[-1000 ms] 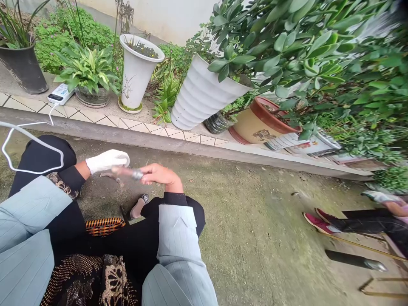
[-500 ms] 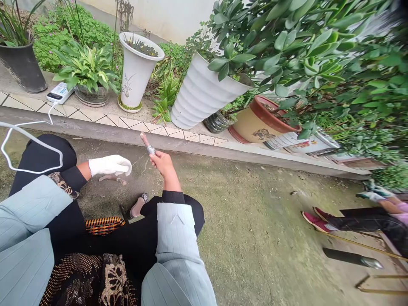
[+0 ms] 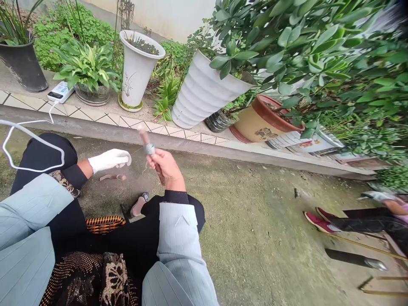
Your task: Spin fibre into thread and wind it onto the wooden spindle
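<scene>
My right hand (image 3: 165, 165), bare, is closed around a short brownish stick (image 3: 144, 135) that points up and away, slightly blurred. Silvery wire (image 3: 149, 148) is wound in a band round the stick just above my fingers. In a white knit glove, my left hand (image 3: 111, 160) is closed, its fingers pinched together. A fine strand of wire runs faintly from it towards the wound band. A second brownish stick (image 3: 113, 177) lies on the ground just below the gloved hand, apart from it.
A low tiled ledge (image 3: 121, 121) carries potted plants, among them a white pot (image 3: 138, 72) and a ribbed white planter (image 3: 204, 93). A white device (image 3: 61, 92) with a cable sits there too. At the right, another person's legs (image 3: 353, 221) and a dark long object (image 3: 350, 257) show.
The stick in my right hand has tilted and blurred with motion, and that hand has turned slightly. My gloved left hand has shifted slightly up and left. The stick on the ground shows more fully.
</scene>
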Action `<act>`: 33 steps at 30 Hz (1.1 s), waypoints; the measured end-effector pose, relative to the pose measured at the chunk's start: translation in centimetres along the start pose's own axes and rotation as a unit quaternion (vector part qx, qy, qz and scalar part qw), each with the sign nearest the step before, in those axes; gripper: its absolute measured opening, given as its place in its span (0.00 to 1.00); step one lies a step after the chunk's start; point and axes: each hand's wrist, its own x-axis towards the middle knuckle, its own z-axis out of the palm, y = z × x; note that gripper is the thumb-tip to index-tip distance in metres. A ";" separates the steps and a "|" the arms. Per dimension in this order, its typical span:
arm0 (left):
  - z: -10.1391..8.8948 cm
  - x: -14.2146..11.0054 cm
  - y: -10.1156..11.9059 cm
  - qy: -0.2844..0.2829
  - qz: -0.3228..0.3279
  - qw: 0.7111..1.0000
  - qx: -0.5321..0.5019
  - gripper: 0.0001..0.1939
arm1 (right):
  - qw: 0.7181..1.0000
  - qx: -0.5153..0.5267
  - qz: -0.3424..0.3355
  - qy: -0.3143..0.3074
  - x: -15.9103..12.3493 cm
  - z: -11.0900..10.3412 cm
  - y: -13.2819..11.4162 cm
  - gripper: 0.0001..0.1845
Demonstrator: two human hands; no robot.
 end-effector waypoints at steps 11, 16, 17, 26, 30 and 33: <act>0.4 -0.4 0.5 -0.158 -0.019 0.986 -0.048 0.15 | 0.935 -0.249 0.109 0.229 2.3 -1.0 2.7 0.09; -0.2 -0.6 0.9 -0.105 -0.023 0.994 -0.017 0.16 | 0.855 -0.462 0.223 -0.071 1.8 0.4 2.5 0.06; -0.3 -0.5 0.9 -0.083 -0.026 0.996 -0.013 0.15 | 0.854 -0.432 0.242 -0.158 1.6 0.6 2.3 0.06; 0.0 0.2 0.6 0.003 -0.001 1.000 -0.014 0.13 | 0.994 0.000 -0.028 0.102 0.2 -0.9 0.5 0.13; 0.8 -0.1 1.1 -0.114 -0.024 0.993 -0.019 0.14 | 0.972 -0.020 -0.008 0.232 1.6 -1.4 2.1 0.12; 1.1 -0.4 1.4 -0.179 -0.026 0.983 -0.022 0.15 | 0.951 -0.171 0.056 0.250 2.3 -1.2 2.9 0.09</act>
